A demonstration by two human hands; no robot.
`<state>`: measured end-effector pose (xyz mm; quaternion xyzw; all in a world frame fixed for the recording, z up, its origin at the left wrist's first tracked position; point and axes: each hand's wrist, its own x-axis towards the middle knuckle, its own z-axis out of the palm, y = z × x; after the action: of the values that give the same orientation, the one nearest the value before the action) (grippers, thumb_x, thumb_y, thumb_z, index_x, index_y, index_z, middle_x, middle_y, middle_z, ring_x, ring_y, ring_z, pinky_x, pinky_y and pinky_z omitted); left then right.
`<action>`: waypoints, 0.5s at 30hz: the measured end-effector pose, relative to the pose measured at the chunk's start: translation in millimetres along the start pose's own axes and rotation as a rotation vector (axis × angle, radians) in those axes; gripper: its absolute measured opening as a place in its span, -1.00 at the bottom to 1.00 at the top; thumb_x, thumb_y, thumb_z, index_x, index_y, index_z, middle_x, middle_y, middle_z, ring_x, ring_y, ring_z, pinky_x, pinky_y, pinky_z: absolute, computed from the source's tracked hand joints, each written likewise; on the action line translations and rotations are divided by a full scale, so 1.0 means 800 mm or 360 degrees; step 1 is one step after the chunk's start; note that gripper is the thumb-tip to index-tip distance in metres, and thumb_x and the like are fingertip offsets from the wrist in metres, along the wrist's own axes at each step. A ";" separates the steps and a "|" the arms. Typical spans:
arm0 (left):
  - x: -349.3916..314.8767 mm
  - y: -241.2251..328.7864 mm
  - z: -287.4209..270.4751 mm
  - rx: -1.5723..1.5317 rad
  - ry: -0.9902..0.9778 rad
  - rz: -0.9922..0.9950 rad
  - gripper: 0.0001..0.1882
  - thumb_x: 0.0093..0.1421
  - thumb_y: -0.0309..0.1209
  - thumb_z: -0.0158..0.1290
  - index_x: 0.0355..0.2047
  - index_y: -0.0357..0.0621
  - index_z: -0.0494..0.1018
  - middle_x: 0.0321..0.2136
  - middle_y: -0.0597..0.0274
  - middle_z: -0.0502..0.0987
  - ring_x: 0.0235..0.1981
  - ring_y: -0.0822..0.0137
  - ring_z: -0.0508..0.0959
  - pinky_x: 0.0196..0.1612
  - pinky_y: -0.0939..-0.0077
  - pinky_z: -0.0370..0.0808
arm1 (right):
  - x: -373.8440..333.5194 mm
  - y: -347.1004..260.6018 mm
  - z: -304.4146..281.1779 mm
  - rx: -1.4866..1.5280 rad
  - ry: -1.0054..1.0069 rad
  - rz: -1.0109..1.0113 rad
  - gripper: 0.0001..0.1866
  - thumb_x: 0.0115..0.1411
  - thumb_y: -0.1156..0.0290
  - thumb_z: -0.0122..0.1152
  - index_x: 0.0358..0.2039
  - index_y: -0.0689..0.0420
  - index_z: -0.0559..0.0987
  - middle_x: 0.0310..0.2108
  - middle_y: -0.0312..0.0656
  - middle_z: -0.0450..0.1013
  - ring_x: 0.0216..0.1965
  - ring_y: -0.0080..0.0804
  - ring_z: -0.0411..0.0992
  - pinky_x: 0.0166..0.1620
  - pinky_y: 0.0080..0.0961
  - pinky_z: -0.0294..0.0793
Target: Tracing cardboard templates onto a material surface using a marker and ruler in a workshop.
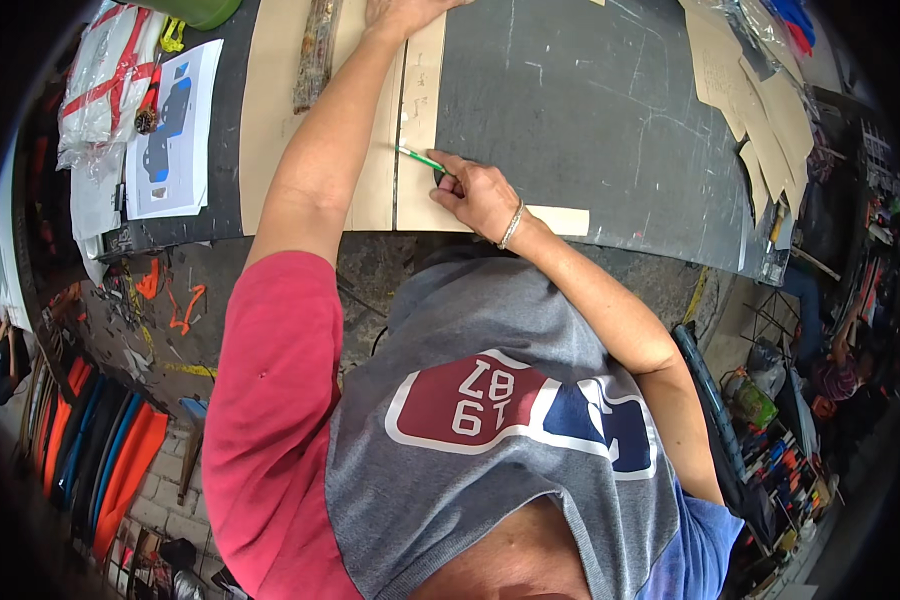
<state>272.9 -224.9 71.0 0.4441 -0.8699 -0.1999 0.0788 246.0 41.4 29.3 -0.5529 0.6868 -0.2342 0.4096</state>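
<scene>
My right hand (478, 200) is closed around a slim green-and-white pen (422, 159), its white end over a narrow cardboard strip (421, 95). That strip carries faint handwriting and lies along a dark straight line beside a wider tan cardboard sheet (370, 195). Reaching to the far side, my left hand (408, 14) rests on the cardboard near the strip's far end. Its fingers look stretched out, partly cut off by the top edge. A worn wooden bar (316, 55) lies on the sheet, left of my left forearm.
The dark table (590, 120) has a curved near edge. Printed sheets (175, 140) and a plastic-wrapped bundle (110, 85) lie at left, a green container (195, 10) behind them. Cardboard offcuts (745, 100) pile at right. A small cardboard piece (560, 220) lies by the near edge.
</scene>
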 end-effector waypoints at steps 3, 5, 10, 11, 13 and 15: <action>0.015 -0.043 0.053 -0.0001 0.0139 0.0039 -0.16 0.09 0.13 0.21 0.24 -0.16 0.37 0.31 0.01 0.27 0.37 0.01 0.14 0.41 0.08 0.01 | -0.003 -0.011 0.000 0.0021 -0.0076 0.0027 -0.45 0.12 0.48 0.30 0.16 0.19 0.48 -0.42 -0.09 0.56 -0.37 -0.17 0.56 -0.21 -0.30 0.54; 0.030 -0.053 0.083 -0.0008 0.0415 0.0181 -0.07 0.01 0.20 0.25 0.24 -0.17 0.37 0.31 0.00 0.27 0.38 0.01 0.12 0.42 0.10 0.00 | -0.002 -0.006 -0.001 0.0012 -0.0051 0.0041 -0.45 0.12 0.48 0.30 0.17 0.19 0.48 -0.42 -0.09 0.56 -0.38 -0.18 0.56 -0.21 -0.30 0.55; 0.038 -0.062 0.093 -0.0070 0.0502 0.0195 -0.20 0.10 0.13 0.20 0.24 -0.08 0.40 0.31 0.04 0.27 0.38 0.01 0.12 0.42 0.10 -0.01 | -0.002 -0.007 0.000 0.0016 -0.0051 0.0026 -0.45 0.12 0.48 0.30 0.16 0.18 0.48 -0.43 -0.10 0.56 -0.38 -0.18 0.56 -0.22 -0.30 0.55; 0.038 -0.067 0.097 -0.0066 0.0501 0.0189 -0.20 0.10 0.13 0.20 0.24 -0.08 0.40 0.31 0.04 0.27 0.38 0.01 0.12 0.42 0.10 -0.01 | -0.002 -0.007 0.001 0.0020 -0.0054 0.0017 -0.45 0.12 0.48 0.30 0.17 0.18 0.48 -0.43 -0.10 0.56 -0.38 -0.18 0.56 -0.22 -0.31 0.55; 0.032 -0.053 0.085 -0.0141 0.0392 0.0156 -0.28 0.15 0.08 0.17 0.23 -0.03 0.41 0.31 0.06 0.28 0.38 0.01 0.12 0.42 0.09 -0.01 | -0.002 -0.005 0.000 0.0020 -0.0047 0.0036 -0.45 0.12 0.47 0.30 0.17 0.18 0.48 -0.43 -0.10 0.56 -0.38 -0.18 0.56 -0.22 -0.31 0.55; 0.032 -0.051 0.086 -0.0138 0.0392 0.0156 -0.30 0.16 0.07 0.17 0.22 -0.03 0.43 0.31 0.06 0.28 0.38 0.01 0.12 0.42 0.09 -0.01 | -0.002 -0.003 0.001 0.0020 -0.0049 0.0047 -0.45 0.12 0.47 0.30 0.17 0.18 0.48 -0.43 -0.10 0.56 -0.38 -0.18 0.56 -0.22 -0.31 0.55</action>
<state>266.5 -248.2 -9.6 0.4185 -0.8647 -0.1771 0.2139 248.1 42.0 31.3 -0.5437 0.6870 -0.2238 0.4270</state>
